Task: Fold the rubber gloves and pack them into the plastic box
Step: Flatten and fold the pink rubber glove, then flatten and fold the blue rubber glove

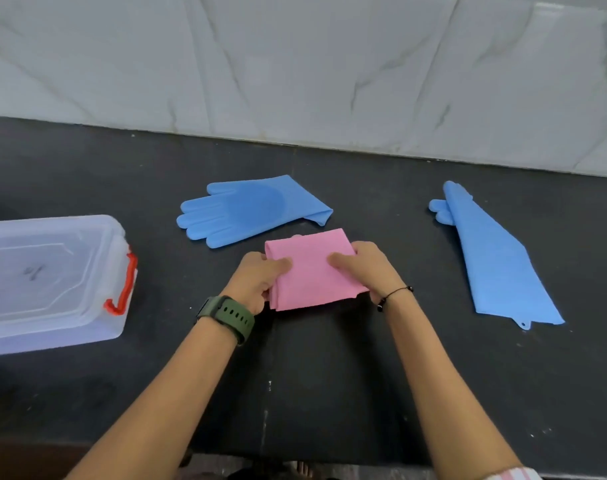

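A pink rubber glove (pixel 312 268), folded into a rough square, is held over the middle of the dark counter (pixel 329 393). My left hand (pixel 260 282) grips its left edge and my right hand (pixel 371 268) grips its right edge, thumbs on top. A blue glove (pixel 246 209) lies flat just behind it, fingers pointing left. Another blue glove (pixel 496 261) lies at the right, fingers pointing away, cuff toward me. The clear plastic box (pixel 115 327) with an orange latch (pixel 124 289) stands at the far left with its lid on.
A pale marble wall (pixel 295 64) rises behind the counter. The counter's near edge (pixel 329 460) runs along the bottom of the view. I wear a green watch (pixel 229 315) on my left wrist and a black cord bracelet (pixel 394 294) on the right.
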